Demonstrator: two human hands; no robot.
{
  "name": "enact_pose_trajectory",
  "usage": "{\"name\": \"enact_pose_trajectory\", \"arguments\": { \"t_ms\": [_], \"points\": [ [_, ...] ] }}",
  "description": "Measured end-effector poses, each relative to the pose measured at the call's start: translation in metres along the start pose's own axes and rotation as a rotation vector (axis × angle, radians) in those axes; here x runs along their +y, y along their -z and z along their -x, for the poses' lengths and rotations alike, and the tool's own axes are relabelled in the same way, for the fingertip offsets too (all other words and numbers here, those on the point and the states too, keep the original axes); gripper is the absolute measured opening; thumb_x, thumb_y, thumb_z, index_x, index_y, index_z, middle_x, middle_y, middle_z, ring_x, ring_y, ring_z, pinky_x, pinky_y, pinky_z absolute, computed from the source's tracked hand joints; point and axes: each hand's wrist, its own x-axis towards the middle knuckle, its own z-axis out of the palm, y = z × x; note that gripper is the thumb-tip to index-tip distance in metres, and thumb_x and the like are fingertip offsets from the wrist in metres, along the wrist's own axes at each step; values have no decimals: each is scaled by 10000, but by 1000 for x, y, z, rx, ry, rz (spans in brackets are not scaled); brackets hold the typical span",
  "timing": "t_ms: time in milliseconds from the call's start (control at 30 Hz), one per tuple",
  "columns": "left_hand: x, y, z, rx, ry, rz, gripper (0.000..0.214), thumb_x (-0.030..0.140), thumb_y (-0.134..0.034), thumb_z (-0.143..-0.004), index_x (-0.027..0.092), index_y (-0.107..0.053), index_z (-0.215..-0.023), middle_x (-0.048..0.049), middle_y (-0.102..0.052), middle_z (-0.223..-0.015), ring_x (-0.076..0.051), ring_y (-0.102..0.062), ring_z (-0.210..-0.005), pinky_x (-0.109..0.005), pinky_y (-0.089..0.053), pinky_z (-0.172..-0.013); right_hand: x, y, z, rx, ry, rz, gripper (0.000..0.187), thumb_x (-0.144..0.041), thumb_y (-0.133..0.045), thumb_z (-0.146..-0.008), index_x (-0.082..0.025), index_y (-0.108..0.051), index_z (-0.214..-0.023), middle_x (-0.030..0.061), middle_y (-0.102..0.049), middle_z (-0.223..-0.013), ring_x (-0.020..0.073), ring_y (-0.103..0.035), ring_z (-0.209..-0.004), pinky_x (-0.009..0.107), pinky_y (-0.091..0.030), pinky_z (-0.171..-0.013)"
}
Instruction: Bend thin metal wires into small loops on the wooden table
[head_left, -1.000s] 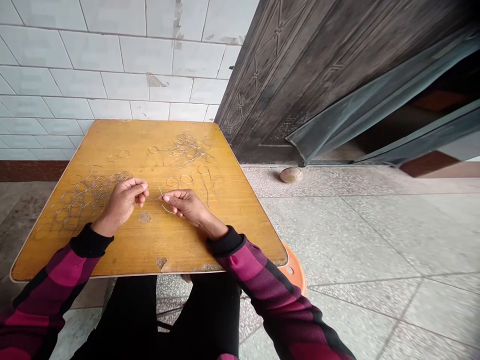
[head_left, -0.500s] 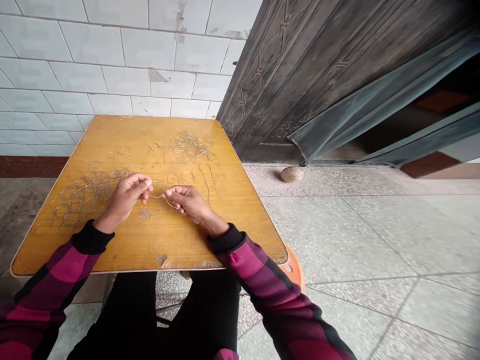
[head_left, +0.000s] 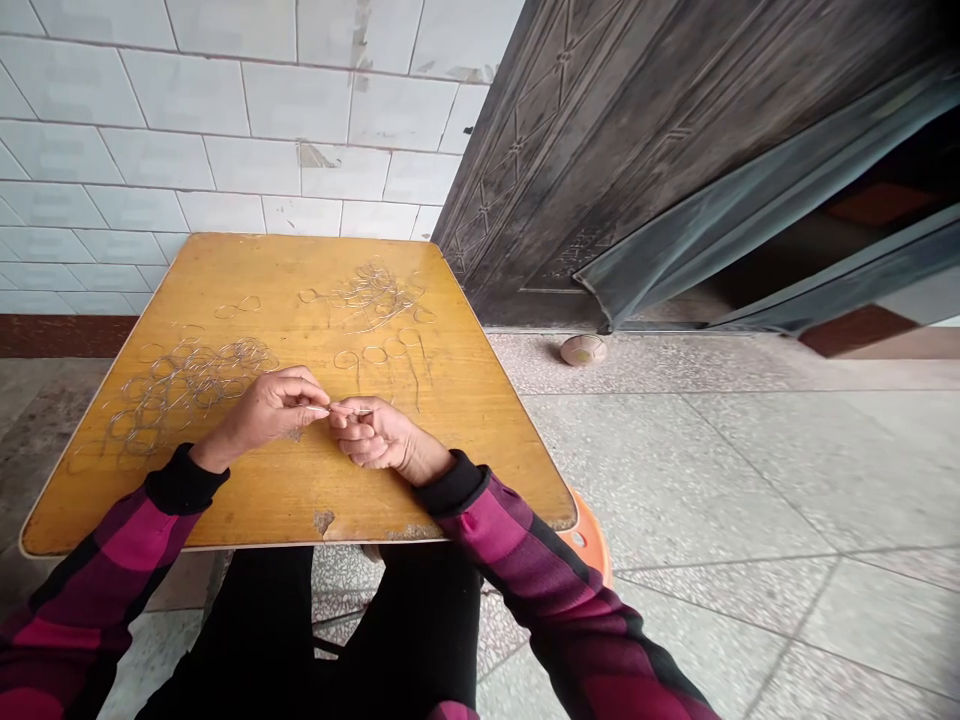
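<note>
My left hand [head_left: 266, 412] and my right hand [head_left: 375, 436] meet over the middle of a yellow wooden table [head_left: 247, 500], both pinched on one thin piece of wire [head_left: 346, 409] held between their fingertips. A pile of several wire rings [head_left: 172, 385] lies just left of my left hand. Three bent wire pieces with loops [head_left: 386, 355] lie beyond my right hand. A tangled heap of wire [head_left: 367, 290] sits further back on the table.
A white tiled wall [head_left: 225, 120] stands behind the table and a dark metal door [head_left: 637, 150] to the right. A small round object [head_left: 583, 349] lies on the stone floor by the door. An orange stool [head_left: 589, 540] shows under the table's right corner.
Both hands have closed in together, fingertips now touching; the wire that spanned the gap between them is now short and hidden mostly in the fingers.
</note>
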Motion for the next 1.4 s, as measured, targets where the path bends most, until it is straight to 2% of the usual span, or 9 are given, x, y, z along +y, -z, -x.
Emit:
{"name": "enact_pose_trajectory", "arguments": {
  "t_ms": [200,367,533,633,767,933,1100,1300,1400],
  "points": [
    [1,-4,3,18,-142,-197,73,190,-668,-795,190,-740,-784,-27,-638,-728,-113,-575,-636,-229,-442,-579,-1,-3,-2,64,-40,-30,408,-236,-175,-970,-165,-455,-682,-96,-267,-406,41,-98,-280,104,-132,-225],
    [-1,-4,3,98,-66,-164,145,181,-621,-807,177,-690,-680,-21,-630,-712,-123,-573,-663,-247,-443,-633,-2,-18,-1,271,76,116,539,-405,-142,-1005,-138,-539,-754,-82,-320,-439,44,-201,-310,123,-179,-277],
    [-8,-2,0,311,184,-40,154,230,-637,-766,169,-643,-625,4,-587,-641,-125,-528,-620,-253,-398,-589,4,-30,5,879,876,875,375,-473,-448,-941,-161,-629,-839,23,-596,-691,112,-554,-604,237,-470,-564],
    [-10,-5,0,320,215,-21,170,239,-640,-752,169,-630,-598,13,-563,-612,-122,-506,-601,-256,-382,-581,7,-31,8,986,1165,1602,224,-356,-535,-926,-188,-682,-946,84,-682,-948,201,-602,-951,378,-472,-859],
    [-8,-12,2,304,151,-79,180,196,-614,-760,169,-615,-582,14,-567,-628,-116,-516,-613,-259,-382,-605,7,-25,3,928,1062,2195,208,-257,-499,-957,-184,-689,-1002,77,-709,-960,196,-605,-978,404,-412,-962],
    [-7,-15,4,375,101,-132,180,162,-601,-771,171,-603,-591,18,-562,-628,-110,-505,-607,-258,-375,-594,7,-23,-2,910,969,2495,246,-151,-423,-973,-147,-661,-1034,32,-686,-743,149,-600,-736,335,-432,-899],
    [-8,-16,4,484,74,-130,189,151,-602,-776,173,-583,-590,24,-534,-621,-107,-479,-607,-260,-362,-586,14,-30,-6,1109,845,2515,213,-158,-432,-953,-154,-639,-901,5,-610,-615,126,-504,-552,278,-351,-558],
    [-8,-14,4,519,77,-133,214,165,-612,-781,173,-567,-572,24,-523,-618,-109,-472,-611,-269,-356,-591,18,-39,-10,1193,734,2445,202,-120,-427,-921,-177,-601,-835,2,-623,-610,116,-493,-551,280,-368,-657],
    [-9,-13,3,522,94,-106,206,183,-615,-777,175,-573,-575,23,-528,-622,-111,-475,-612,-269,-359,-596,19,-43,-10,1208,578,2416,219,-100,-396,-915,-172,-591,-844,26,-634,-632,125,-494,-540,281,-310,-566]
  ]
}}
